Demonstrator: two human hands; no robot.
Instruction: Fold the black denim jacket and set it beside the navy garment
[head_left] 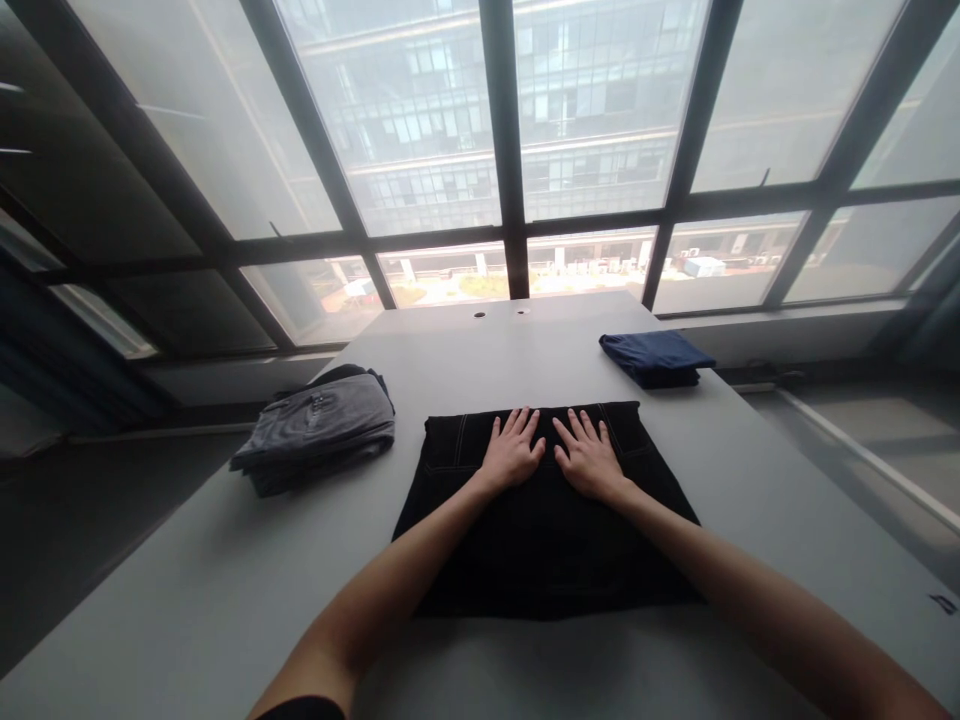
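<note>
Left hand (pixel 512 452): fingers (pixel 517 423) spread flat on folded black jeans (pixel 544 540), holding nothing.
Right hand (pixel 589 458): likewise open, pressing, equally near.
Jeans: under both hands, mid-desk (pixel 525 340), long axis running side to side.
Rest: folded grey jeans (pixel 315 432) left, folded navy garment (pixel 656 358) right.

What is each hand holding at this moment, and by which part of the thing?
Nothing is gripped. The left hand and the right hand lie flat with spread fingers on top of the folded black jeans, near its far edge.
</note>
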